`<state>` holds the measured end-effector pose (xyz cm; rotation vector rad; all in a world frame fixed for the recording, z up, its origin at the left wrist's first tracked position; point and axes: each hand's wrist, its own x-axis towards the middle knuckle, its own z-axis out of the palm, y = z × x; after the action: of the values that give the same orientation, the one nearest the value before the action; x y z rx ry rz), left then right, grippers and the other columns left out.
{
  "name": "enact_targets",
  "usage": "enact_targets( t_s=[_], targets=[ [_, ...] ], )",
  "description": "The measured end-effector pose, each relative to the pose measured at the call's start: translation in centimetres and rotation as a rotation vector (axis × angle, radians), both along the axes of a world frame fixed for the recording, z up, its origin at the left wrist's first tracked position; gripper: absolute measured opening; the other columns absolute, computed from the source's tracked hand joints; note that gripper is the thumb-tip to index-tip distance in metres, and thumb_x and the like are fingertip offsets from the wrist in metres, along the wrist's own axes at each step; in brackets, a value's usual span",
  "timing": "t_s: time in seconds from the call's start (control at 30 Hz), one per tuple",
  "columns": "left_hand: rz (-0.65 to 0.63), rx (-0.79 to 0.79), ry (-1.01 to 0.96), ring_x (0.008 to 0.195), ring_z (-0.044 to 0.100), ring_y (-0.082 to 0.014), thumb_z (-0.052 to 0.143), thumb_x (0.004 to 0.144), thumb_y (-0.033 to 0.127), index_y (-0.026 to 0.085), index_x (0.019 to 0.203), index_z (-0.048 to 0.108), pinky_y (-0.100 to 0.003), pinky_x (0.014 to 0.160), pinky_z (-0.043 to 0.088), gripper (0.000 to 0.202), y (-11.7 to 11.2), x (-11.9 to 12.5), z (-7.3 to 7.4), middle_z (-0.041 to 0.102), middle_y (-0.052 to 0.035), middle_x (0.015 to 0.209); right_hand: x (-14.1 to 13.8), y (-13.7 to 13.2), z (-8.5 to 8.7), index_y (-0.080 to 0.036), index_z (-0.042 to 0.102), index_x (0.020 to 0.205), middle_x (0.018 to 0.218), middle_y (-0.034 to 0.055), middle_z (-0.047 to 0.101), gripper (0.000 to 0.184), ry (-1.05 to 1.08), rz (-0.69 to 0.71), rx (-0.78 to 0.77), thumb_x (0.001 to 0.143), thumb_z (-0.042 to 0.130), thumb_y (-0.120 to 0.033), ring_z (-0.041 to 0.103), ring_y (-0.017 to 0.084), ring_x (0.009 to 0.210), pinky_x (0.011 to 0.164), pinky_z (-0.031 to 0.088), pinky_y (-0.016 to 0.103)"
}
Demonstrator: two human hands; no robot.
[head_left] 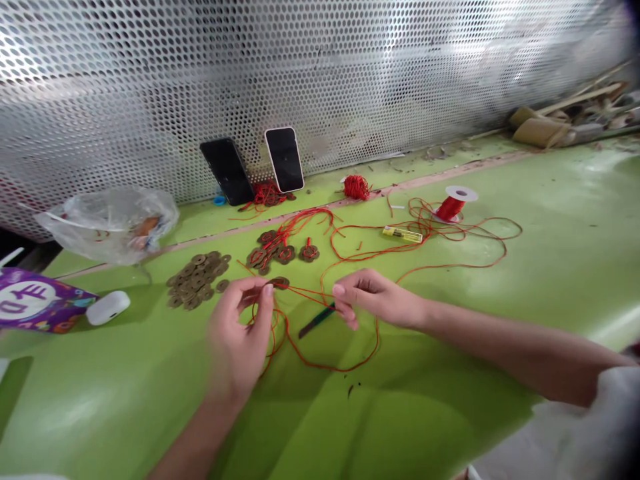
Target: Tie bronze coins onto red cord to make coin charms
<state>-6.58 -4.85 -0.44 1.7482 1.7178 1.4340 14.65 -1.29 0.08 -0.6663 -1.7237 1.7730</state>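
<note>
My left hand [246, 320] pinches old-style bronze coins [280, 283] strung on red cord, thumb against fingers. A short way to the right, my right hand [367, 297] grips the red cord [307, 291], which runs taut between both hands. Slack cord loops down onto the green table below them. Under the taut part lies a dark-bladed tool with a green handle [317, 320], partly hidden by my right fingers. Just beyond my hands are coins tied with red cord [285, 253] in a cluster, and a pile of loose coins [195, 280] sits left of them.
A cord spool [453, 205], a yellow lighter-like stick [403, 234] and a red cord ball [357, 188] lie farther back. Two phones [285, 160] lean on the perforated metal panel [350, 80]. At left are a plastic bag [110, 223], a white case [109, 308] and a purple box [43, 300].
</note>
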Motion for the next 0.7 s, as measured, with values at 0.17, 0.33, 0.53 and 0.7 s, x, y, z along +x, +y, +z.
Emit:
enact_targets(
  t_s=[0.17,0.33,0.53,0.7],
  targets=[
    [0.021,0.023,-0.029,0.078,0.067,-0.0165,0.062,0.083,0.036,0.02,0.089,0.062,-0.028,0.076,0.055,0.016,0.3,-0.3,0.3,0.067,-0.0026,0.084,0.8,0.3,1.3,-0.012,0.063,0.068,0.089,0.0067,0.062,0.034,0.051,0.088,0.146,0.092,0.054,-0.036,0.06,0.012,0.086,0.08,0.047,0.026],
    [0.056,0.009,-0.116,0.078,0.067,-0.0173,0.065,0.08,0.038,0.019,0.09,0.062,-0.03,0.077,0.055,0.021,0.6,-0.7,0.3,0.068,-0.0035,0.082,1.3,0.7,1.5,-0.012,0.066,0.07,0.079,0.0064,0.065,0.033,0.228,0.072,0.121,0.093,0.052,-0.031,0.064,0.013,0.083,0.08,0.05,0.028],
    [0.055,-0.033,-0.136,0.066,0.067,-0.0177,0.065,0.079,0.044,0.02,0.09,0.06,-0.026,0.055,0.053,0.027,0.7,-0.6,0.4,0.066,-0.0017,0.072,1.8,0.6,1.2,-0.007,0.066,0.097,0.052,-0.0013,0.06,0.024,0.26,0.428,-0.272,0.092,0.054,-0.027,0.056,0.008,0.039,0.038,0.041,0.015],
    [0.011,-0.038,-0.069,0.069,0.067,-0.0168,0.063,0.082,0.041,0.021,0.091,0.061,-0.028,0.065,0.054,0.022,0.5,-0.5,0.2,0.066,0.0,0.072,1.7,1.3,1.0,-0.005,0.046,0.134,0.074,0.0082,0.073,0.05,0.254,0.915,-0.498,0.094,0.049,-0.036,0.054,0.007,0.036,0.049,0.049,0.018]
  ],
)
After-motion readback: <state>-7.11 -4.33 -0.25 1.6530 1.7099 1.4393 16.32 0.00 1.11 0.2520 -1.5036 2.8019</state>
